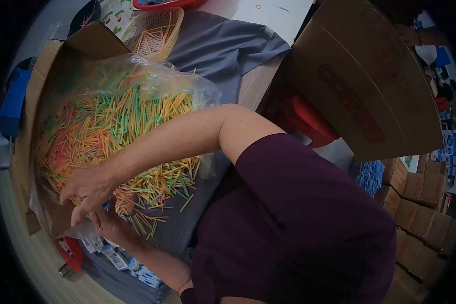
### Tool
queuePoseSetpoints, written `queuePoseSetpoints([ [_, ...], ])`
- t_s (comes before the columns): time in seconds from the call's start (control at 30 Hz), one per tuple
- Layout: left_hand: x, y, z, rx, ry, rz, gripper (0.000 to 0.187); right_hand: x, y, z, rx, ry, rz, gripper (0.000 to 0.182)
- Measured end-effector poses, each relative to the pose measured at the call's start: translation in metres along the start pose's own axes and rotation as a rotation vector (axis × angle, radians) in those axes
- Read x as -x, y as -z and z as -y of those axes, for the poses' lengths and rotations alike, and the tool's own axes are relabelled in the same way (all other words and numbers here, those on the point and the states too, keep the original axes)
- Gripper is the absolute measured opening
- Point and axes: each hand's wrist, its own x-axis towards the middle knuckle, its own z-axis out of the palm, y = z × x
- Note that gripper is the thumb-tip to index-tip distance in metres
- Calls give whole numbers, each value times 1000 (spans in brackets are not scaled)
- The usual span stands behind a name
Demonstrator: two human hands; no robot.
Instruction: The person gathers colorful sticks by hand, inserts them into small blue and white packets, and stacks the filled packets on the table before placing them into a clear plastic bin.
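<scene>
A large heap of thin, straw-like sticks (129, 114) in green, yellow, orange and pink lies on clear plastic sheeting (207, 91) in an opened cardboard box (23, 147). At the heap's near left edge, my right hand (88, 187) bends over with curled fingers. Just below it, my left hand (109, 225) is raised, thumb and fingertips meeting the right hand's fingers. Both look closed in a pinch. A small blue bit (106, 204) shows between them; whatever they grip is mostly hidden.
A cream plastic basket (164, 43) with a few sticks stands beyond the heap on grey cloth (213, 45). Blue-and-white packets (146, 273) lie below my left forearm. A big cardboard carton (365, 76), a red bin (311, 119) and stacked brown boxes (420, 218) are to the right.
</scene>
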Motion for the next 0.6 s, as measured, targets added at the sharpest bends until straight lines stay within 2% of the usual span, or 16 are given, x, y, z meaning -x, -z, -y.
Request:
queuePoseSetpoints([
  [0.03, -2, 7, 3, 2, 2, 2, 33, 0, 1, 0, -12, 39, -134, 50],
  [0.07, -7, 18, 8, -1, 2, -8, 33, -1, 4, 0, -5, 36, -137, 50],
  [0.13, -10, 23, 11, 16, -3, 1, 33, -3, 14, 1, 94, 80, 128, 48],
  [0.17, -11, 24, 9, 58, -6, 5, 29, -2, 11, -3, 112, 74, 122, 48],
  [0.23, -10, 17, 0, 75, 0, 23, 25, 2, -2, -15, 207, 103, 257, 32],
  [0.27, -13, 23, 6, 84, -3, 28, 25, 6, 3, -13, 218, 100, 257, 32],
  [0.33, -21, 45, 22, -13, 11, -27, 27, 17, 10, -7, 273, 174, 80, 24],
  [0.47, -9, 32, 6, 64, 85, -138, 34, 12, 18, -8, 212, 170, 60, 22],
  [0.57, 17, 4, -17, 8, 52, 72, 32, 6, 9, -9, 228, 104, 89, 23],
  [0.6, 16, 9, -11, -1, 52, 45, 32, 6, 5, -9, 154, 128, 38, 24],
])
